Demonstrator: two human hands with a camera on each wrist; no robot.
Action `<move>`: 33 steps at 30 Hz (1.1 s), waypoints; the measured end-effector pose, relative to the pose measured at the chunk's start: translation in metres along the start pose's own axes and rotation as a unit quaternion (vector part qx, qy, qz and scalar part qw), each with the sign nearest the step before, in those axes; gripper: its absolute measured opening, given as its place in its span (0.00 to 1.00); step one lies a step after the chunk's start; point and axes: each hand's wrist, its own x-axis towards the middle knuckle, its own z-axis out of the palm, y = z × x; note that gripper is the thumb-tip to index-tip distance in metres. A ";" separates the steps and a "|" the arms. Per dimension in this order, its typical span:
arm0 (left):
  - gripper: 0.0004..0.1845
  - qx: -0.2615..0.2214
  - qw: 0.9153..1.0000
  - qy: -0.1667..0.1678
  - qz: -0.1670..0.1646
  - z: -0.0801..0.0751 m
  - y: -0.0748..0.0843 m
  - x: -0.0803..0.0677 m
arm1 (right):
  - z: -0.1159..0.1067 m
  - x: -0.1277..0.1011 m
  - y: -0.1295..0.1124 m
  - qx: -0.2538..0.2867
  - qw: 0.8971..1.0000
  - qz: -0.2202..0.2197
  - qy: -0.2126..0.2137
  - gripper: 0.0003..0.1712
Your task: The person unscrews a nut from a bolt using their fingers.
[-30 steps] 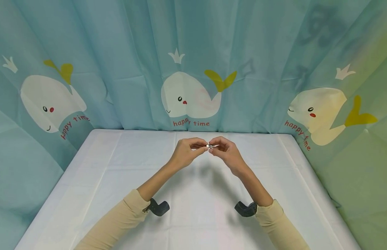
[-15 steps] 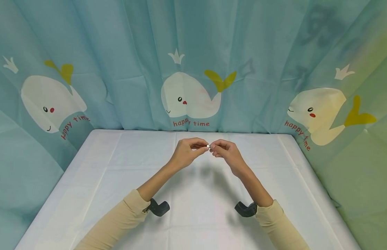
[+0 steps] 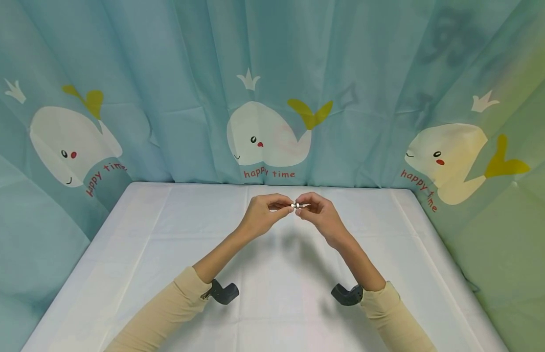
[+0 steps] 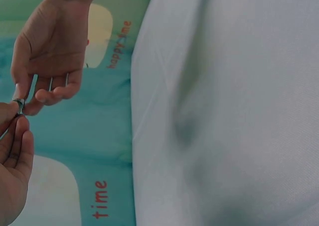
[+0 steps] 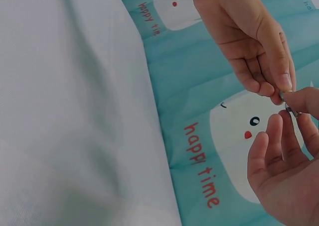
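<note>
A small silver bolt-like metal piece [image 3: 297, 206] is held between both hands, above the far part of the white table. My left hand [image 3: 261, 213] pinches its left end between thumb and forefinger. From the other side, the thumb and forefinger of my right hand [image 3: 322, 215] hold its right part, and a thin shaft shows between them. The right wrist view has the metal piece [image 5: 291, 108] partly covered by fingertips. In the left wrist view the right hand's [image 4: 57, 52] other fingers are loosely bent.
A white cloth covers the table [image 3: 272, 274]. Behind it and along both sides hangs a blue-green curtain [image 3: 189, 137] printed with whales. Black curved mounts [image 3: 225, 292] sit at both wrists.
My right thumb and fingers rolled closer over the metal piece half a second ago, hiding more of it, and now stand spread as before. The left hand has kept still.
</note>
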 end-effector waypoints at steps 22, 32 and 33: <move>0.05 -0.008 1.000 -0.008 0.000 0.000 0.002 0.000 | 0.001 0.002 -0.002 -0.003 0.998 0.051 0.021 0.13; 0.05 -0.005 1.000 -0.003 -0.003 0.000 0.001 0.000 | 0.000 0.001 0.000 0.001 1.000 0.002 0.001 0.13; 0.05 -0.006 1.000 -0.002 -0.002 0.000 0.000 0.001 | 0.000 0.001 0.000 0.003 1.000 0.002 0.000 0.14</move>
